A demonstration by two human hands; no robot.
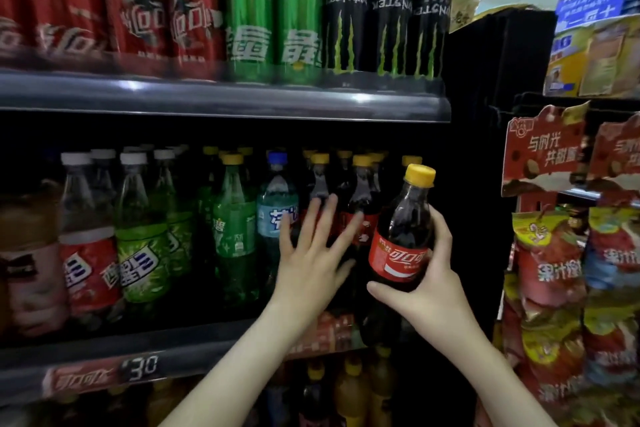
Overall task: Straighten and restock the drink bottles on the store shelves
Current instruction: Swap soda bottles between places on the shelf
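My right hand (427, 274) grips a dark cola bottle (403, 229) with a yellow cap and red label, held tilted at the right end of the middle shelf (138, 343). My left hand (311, 253) has its fingers spread flat against the row of yellow-capped cola bottles (360, 198) standing on that shelf. Left of them stand a blue-capped bottle (277, 204), green soda bottles (235, 229) and white-capped bottles (86, 253).
The upper shelf (225, 97) carries red, green and black tall cans (388, 17). A lower shelf holds more yellow-capped bottles (346, 388). A snack rack (571, 253) with bagged goods stands close on the right. A price strip (104, 378) runs along the shelf front.
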